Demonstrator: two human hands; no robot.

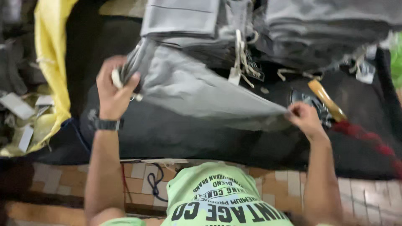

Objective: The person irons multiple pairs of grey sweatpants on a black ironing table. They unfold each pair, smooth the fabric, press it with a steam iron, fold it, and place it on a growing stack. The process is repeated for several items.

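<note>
Now our left hand (pixel 112 90) fingers clench one bunched end of the grey cloth (pixel 197 90), right hand (pixel 304 118) pinching its far corner, stretching it flat over the bench (pixel 201 138) middle; next, we judge, both must lower it evenly

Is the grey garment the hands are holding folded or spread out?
Spread: the grey garment stretches taut between left hand and right hand.
</note>
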